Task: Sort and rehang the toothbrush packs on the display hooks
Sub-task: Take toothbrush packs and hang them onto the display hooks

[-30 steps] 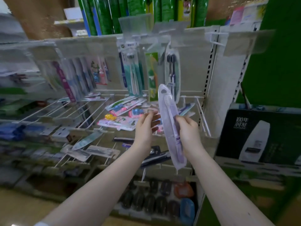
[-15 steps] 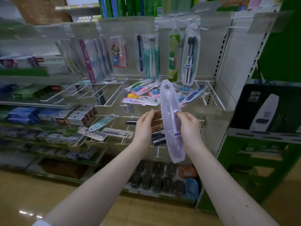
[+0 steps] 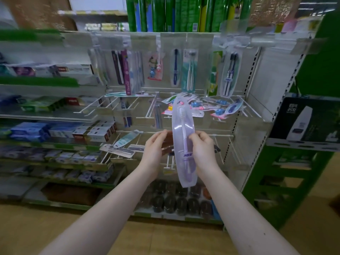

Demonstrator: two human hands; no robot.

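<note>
Right hand [image 3: 204, 150] clasped the clear toothbrush pack [image 3: 183, 126] round its middle, thumb on the front and fingers curled behind. The pack stood near upright in the air in front of the rack, top leaning a bit left. Left hand [image 3: 155, 151] sat just left of the grip, fingertips by the pack's left edge. A dark item [image 3: 167, 142] showed between its thumb and fingers, too blurred, so couldn't tell if it held anything.

Above the grip, past the pack's top end, loose packs [image 3: 219, 112] lay across the wire hooks [image 3: 150, 108]. Higher again, hung packs [image 3: 190, 70] filled the top row.

Step in hand, judged: picking a hook for this pack.
- The hang hole wasn't visible and probably sat at the top end.
- The left hand should steady that end while the right holds the middle.
- Line the hole up with a hook tip and push straight back, printed side out.
- The thin blister may twist in a one-hand grip.
- The raised top end could knock the loose packs above.
</note>
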